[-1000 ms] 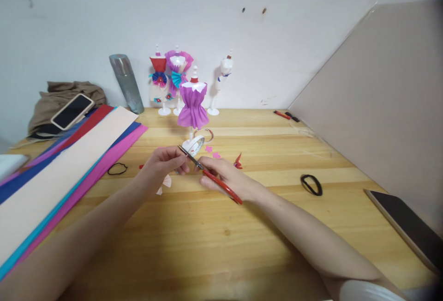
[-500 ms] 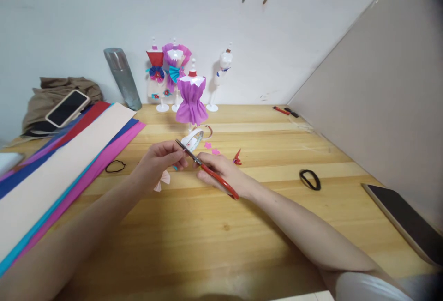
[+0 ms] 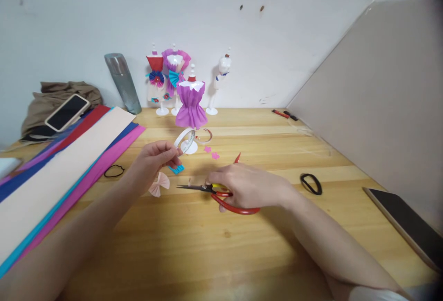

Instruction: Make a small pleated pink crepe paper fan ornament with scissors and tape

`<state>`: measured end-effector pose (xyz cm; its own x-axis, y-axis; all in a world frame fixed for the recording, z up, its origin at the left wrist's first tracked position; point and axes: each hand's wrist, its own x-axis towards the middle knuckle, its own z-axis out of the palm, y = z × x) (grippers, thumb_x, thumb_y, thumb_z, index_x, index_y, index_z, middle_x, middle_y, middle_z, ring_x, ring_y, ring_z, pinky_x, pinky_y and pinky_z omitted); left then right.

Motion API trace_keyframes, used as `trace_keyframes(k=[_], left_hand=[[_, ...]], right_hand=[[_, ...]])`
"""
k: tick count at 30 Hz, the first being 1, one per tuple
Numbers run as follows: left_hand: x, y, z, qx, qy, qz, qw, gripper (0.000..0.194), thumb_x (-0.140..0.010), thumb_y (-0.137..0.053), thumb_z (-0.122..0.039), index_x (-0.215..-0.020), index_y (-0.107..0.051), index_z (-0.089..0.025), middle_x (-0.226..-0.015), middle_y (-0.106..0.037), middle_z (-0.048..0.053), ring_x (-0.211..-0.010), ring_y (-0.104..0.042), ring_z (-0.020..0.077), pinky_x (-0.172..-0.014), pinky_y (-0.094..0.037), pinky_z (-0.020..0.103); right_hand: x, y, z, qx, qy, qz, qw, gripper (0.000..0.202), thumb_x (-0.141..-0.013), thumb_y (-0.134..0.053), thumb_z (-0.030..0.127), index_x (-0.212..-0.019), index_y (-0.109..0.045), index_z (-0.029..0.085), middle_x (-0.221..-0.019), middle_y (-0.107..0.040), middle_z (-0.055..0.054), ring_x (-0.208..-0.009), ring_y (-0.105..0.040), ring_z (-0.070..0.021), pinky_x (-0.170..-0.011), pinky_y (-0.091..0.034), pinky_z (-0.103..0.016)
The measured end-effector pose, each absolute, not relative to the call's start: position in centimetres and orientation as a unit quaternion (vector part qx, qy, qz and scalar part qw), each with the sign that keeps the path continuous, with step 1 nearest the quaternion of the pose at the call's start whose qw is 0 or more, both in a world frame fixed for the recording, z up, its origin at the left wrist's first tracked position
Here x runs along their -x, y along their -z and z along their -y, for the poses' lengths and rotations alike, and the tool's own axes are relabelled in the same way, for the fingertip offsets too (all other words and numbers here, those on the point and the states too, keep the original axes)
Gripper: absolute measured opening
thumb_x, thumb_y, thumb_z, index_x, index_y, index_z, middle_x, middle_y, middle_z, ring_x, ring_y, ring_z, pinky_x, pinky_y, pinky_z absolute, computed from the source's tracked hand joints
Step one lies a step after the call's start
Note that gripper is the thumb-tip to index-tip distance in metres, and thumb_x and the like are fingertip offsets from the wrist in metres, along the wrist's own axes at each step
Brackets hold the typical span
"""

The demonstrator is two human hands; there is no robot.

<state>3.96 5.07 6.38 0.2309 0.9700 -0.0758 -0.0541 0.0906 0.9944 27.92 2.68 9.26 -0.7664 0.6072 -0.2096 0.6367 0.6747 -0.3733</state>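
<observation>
My left hand (image 3: 158,161) pinches the end of a white tape strip (image 3: 183,139), which curls up toward the mannequin in the purple dress (image 3: 191,105). Red-handled scissors (image 3: 238,208) are in my right hand (image 3: 244,183), their dark blades pointing left just above the wood, slightly parted or closed, too small to tell. Below the left fingers lies a pale pink paper bow (image 3: 160,184), and beside them a blue pleated piece (image 3: 176,169). Two pink paper flowers (image 3: 211,152) rest behind my right hand, near a red pointed piece (image 3: 237,158) partly hidden by it.
Coloured paper strips (image 3: 69,167) cover the left side, beside a phone (image 3: 67,112), brown cloth (image 3: 62,91) and a bottle (image 3: 122,84). More dressed mannequins (image 3: 155,77) stand at the wall. A black band (image 3: 310,184) and a tablet-like device (image 3: 403,222) lie right.
The scissors and my right hand have moved right and down, away from my left fingers. The scissors now point left instead of up-left. My left hand stays nearly in place.
</observation>
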Motion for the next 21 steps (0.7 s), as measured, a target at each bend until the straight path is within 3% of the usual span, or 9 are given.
trace_keyframes(k=[6, 11, 13, 16, 18, 21], left_hand=[[-4.0, -6.2, -5.0, -0.534, -0.424, -0.436, 0.587, 0.027, -0.069, -0.076, -0.042, -0.07, -0.07, -0.016, -0.065, -0.069, 0.005, -0.062, -0.06, 0.0144, -0.063, -0.047, 0.026], [-3.8, -6.1, -5.0, -0.55, -0.41, -0.433, 0.584, 0.029, -0.07, -0.075, -0.044, -0.074, -0.07, -0.016, -0.067, -0.069, 0.005, -0.063, -0.06, 0.0144, -0.064, -0.047, 0.027], [-3.8, -6.0, -5.0, -0.56, -0.408, -0.43, 0.579, 0.029, -0.071, -0.075, -0.044, -0.074, -0.07, -0.016, -0.067, -0.069, 0.004, -0.063, -0.06, 0.0142, -0.065, -0.048, 0.027], [-3.9, -5.7, -5.0, -0.575, -0.402, -0.421, 0.575, 0.028, -0.071, -0.074, -0.043, -0.071, -0.07, -0.016, -0.068, -0.068, 0.004, -0.064, -0.059, 0.0136, -0.065, -0.047, 0.026], [-4.0, -5.5, -5.0, -0.589, -0.394, -0.413, 0.573, 0.029, -0.072, -0.074, -0.044, -0.067, -0.069, -0.016, -0.07, -0.068, 0.004, -0.065, -0.059, 0.0134, -0.065, -0.047, 0.025], [-4.3, -5.4, -4.9, -0.61, -0.386, -0.402, 0.564, 0.031, -0.072, -0.073, -0.045, -0.065, -0.068, -0.015, -0.072, -0.068, 0.005, -0.065, -0.058, 0.0129, -0.064, -0.047, 0.025]], right_hand=[[-25.8, -6.8, -1.2, -0.326, 0.204, -0.921, 0.056, 0.024, -0.075, -0.063, 0.017, -0.099, -0.063, 0.015, -0.091, -0.067, -0.01, -0.077, -0.061, -0.0212, -0.06, -0.036, -0.028], [-24.8, -6.3, 0.0, -0.313, 0.168, -0.932, 0.074, 0.047, -0.073, -0.067, 0.022, -0.119, -0.059, 0.013, -0.105, -0.065, -0.015, -0.085, -0.063, -0.0242, -0.06, -0.039, -0.028], [-24.8, -7.2, 0.5, -0.311, 0.152, -0.934, 0.089, 0.043, -0.077, -0.064, 0.022, -0.119, -0.06, 0.013, -0.099, -0.067, -0.014, -0.077, -0.064, -0.0225, -0.055, -0.035, -0.028], [-25.4, -8.9, 0.6, -0.326, 0.134, -0.93, 0.107, 0.016, -0.084, -0.058, 0.018, -0.095, -0.067, 0.013, -0.08, -0.069, -0.01, -0.062, -0.062, -0.0191, -0.051, -0.028, -0.029], [-26.3, -9.7, 0.1, -0.367, 0.116, -0.92, 0.078, 0.015, -0.087, -0.054, 0.015, -0.077, -0.067, 0.013, -0.071, -0.068, -0.009, -0.06, -0.061, -0.0179, -0.052, -0.028, -0.029], [-27.9, -9.8, -1.8, -0.45, 0.092, -0.884, -0.088, 0.021, -0.087, -0.048, 0.009, -0.086, -0.068, 0.014, -0.076, -0.07, -0.008, -0.065, -0.062, -0.0175, -0.057, -0.037, -0.027]])
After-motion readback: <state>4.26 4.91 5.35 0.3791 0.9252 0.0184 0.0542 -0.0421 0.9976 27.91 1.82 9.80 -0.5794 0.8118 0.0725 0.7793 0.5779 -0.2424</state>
